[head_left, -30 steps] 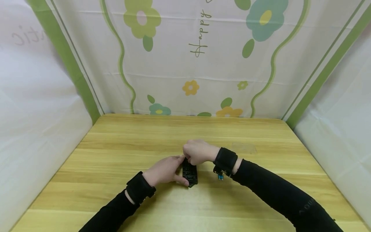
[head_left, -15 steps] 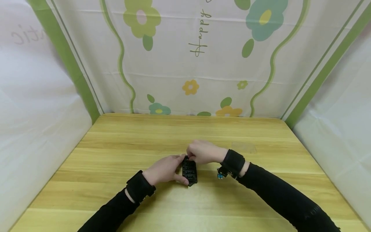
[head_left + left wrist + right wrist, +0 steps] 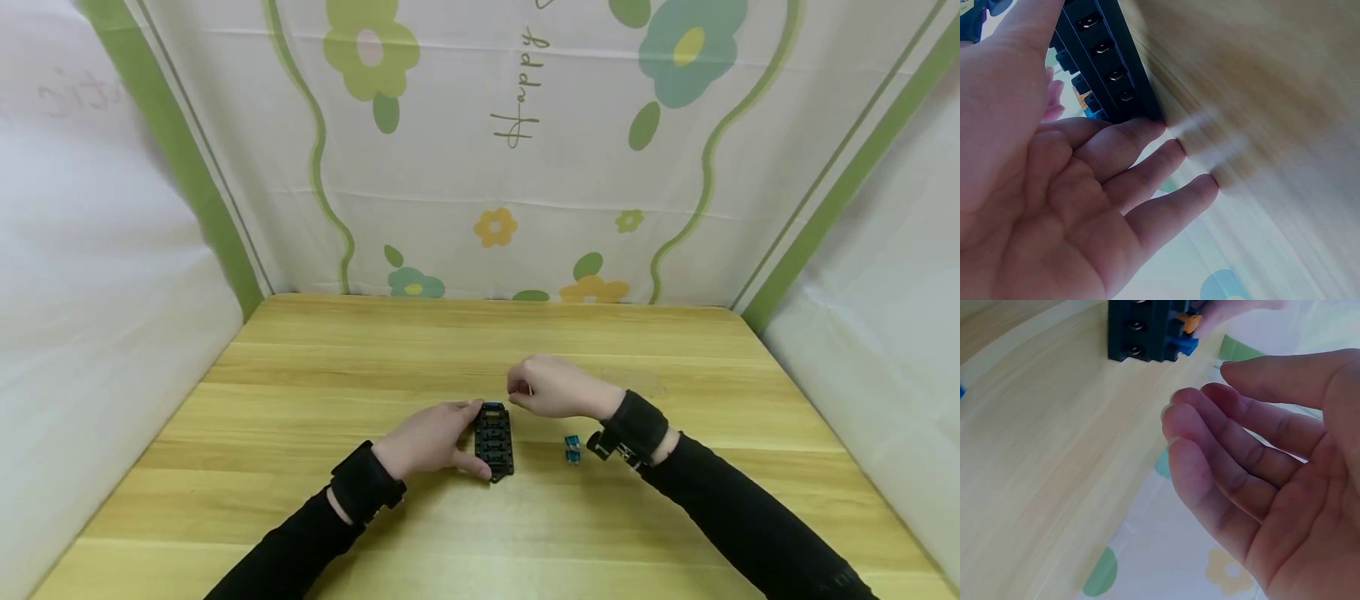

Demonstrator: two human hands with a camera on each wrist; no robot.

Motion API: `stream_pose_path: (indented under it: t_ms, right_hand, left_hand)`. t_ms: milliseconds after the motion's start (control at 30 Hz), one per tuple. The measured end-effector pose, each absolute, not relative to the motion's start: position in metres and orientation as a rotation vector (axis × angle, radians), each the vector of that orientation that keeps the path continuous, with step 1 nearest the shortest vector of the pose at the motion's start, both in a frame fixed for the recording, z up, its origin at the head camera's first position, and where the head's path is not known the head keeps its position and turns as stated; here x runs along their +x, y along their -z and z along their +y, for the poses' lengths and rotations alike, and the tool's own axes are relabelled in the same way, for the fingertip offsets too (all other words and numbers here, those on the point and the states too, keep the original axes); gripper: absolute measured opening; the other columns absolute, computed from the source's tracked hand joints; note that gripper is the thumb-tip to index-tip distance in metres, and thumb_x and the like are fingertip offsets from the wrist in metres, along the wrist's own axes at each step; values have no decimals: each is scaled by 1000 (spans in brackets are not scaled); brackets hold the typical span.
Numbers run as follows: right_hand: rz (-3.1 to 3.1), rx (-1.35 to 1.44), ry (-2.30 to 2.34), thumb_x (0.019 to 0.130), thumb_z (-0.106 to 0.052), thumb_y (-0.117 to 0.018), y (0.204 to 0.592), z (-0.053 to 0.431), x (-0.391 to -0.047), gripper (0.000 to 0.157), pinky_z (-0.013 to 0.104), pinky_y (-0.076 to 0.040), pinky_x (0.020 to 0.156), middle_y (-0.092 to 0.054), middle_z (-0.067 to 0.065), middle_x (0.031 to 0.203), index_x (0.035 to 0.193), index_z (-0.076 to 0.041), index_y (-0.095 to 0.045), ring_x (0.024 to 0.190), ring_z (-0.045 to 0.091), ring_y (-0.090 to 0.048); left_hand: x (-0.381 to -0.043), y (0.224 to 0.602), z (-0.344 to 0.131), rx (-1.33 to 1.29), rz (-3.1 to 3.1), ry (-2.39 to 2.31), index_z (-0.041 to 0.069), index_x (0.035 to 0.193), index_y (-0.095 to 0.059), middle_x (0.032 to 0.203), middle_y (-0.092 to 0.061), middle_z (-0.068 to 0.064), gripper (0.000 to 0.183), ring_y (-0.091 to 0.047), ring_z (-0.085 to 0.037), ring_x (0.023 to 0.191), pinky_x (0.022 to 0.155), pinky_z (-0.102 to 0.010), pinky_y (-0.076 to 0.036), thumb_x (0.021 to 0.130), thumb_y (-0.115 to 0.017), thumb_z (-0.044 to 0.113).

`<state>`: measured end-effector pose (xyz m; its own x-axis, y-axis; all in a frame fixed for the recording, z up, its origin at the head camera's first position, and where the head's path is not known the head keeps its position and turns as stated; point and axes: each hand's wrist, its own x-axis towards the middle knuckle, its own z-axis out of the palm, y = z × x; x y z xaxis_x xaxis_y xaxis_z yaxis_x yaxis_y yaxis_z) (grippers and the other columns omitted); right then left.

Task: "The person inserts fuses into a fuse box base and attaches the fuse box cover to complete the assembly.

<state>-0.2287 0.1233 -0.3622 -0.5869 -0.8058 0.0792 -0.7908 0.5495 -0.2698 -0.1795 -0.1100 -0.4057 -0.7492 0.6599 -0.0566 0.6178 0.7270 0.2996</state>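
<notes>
A black slotted block (image 3: 493, 442) lies lengthwise on the wooden table, with metal terminals along its side in the left wrist view. My left hand (image 3: 431, 439) holds it from the left, thumb at the near end and forefinger at the far end. Its other fingers (image 3: 1166, 209) stretch out past the block. A small blue and orange piece (image 3: 1188, 337) sits at the block's far end. My right hand (image 3: 558, 386) is just off that end, up and to the right, its fingers loosely bent and holding nothing.
Two small blue pieces (image 3: 573, 450) lie on the table (image 3: 360, 358) to the right of the block, near the right wrist strap. A faint transparent sheet (image 3: 633, 382) lies behind the right wrist. White flowered cloth (image 3: 435, 167) encloses the table's back and sides.
My right hand has come away from the block's far end, moving right. The small piece at that end and the two blue pieces beside the wrist now show. My left hand stays in place.
</notes>
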Motion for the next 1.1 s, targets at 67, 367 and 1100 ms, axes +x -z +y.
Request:
stream_pose_path:
  t_ms: [67, 367, 1100]
  right_hand:
    - [2731, -1373, 444, 92, -15, -61, 362, 128, -229, 9, 22, -45, 65, -59, -10, 81, 92, -13, -70, 70, 3, -55]
    - [2751, -1322, 590, 93, -11, -61, 365, 146, -230, 12, 24, -44, 60, -56, -11, 76, 86, -18, -68, 63, 4, -50]
    - [2821, -1190, 655, 93, -16, -63, 361, 191, -223, 8, 24, -45, 67, -59, -12, 82, 91, -21, -68, 74, 6, -54]
  left_hand:
    - [-180, 404, -109, 1025, 2766, -388, -2, 146, -33, 139, -45, -17, 107, -46, -27, 125, 99, -34, -36, 72, -64, 68]
    - [-178, 403, -108, 980, 2757, -394, -1, 147, -33, 139, -45, -18, 107, -46, -27, 125, 100, -35, -35, 71, -65, 68]
    - [-178, 403, -108, 965, 2745, -399, 0, 148, -30, 141, -42, -18, 108, -42, -29, 128, 101, -36, -34, 72, -63, 69]
